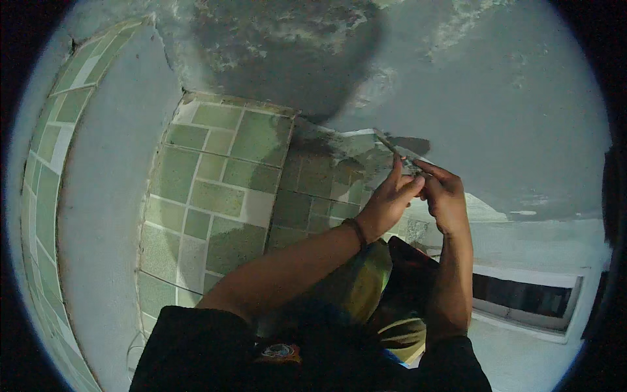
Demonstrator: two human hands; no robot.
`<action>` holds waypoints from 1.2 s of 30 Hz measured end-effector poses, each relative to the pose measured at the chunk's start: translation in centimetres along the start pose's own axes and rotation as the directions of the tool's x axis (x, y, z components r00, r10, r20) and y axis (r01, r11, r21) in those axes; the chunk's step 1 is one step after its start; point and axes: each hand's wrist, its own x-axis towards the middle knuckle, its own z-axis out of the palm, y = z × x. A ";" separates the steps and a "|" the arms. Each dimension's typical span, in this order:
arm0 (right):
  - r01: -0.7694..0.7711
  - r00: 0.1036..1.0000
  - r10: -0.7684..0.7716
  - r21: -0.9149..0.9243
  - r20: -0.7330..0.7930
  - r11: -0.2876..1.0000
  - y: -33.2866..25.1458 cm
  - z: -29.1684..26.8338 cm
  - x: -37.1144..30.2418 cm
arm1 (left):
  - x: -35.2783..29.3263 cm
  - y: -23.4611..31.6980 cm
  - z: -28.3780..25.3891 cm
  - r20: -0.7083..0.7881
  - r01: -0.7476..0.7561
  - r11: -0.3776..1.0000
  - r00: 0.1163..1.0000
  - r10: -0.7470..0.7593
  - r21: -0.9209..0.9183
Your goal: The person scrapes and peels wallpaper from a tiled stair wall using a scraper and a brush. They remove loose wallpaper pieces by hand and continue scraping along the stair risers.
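Both my hands come together just right of the middle, in front of the grey plastered surface [522,150]. A thin, stick-like tool [388,143] slants up and left from between them, its tip near a pale edge above the tiles. Its exact kind does not show. My right hand [444,199] is closed around its lower end, index finger stretched along it. My left hand [392,199], with a dark band at the wrist, pinches the same tool, fingers partly hidden. The two hands touch or overlap at the thumbs.
Green and white patterned tiles [215,196] cover the wall to the left, with a rough, broken upper edge. A grey strip of wall [108,183] runs beside them. Flaking patches [287,39] mark the surface above. A white-framed window [522,297] lies at lower right.
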 end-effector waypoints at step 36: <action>0.102 0.971 -0.099 -0.001 0.219 0.995 -0.8 4.6 0.1 | -0.2 0.5 -0.9 -0.439 -0.136 0.974 0.897 0.044 -0.180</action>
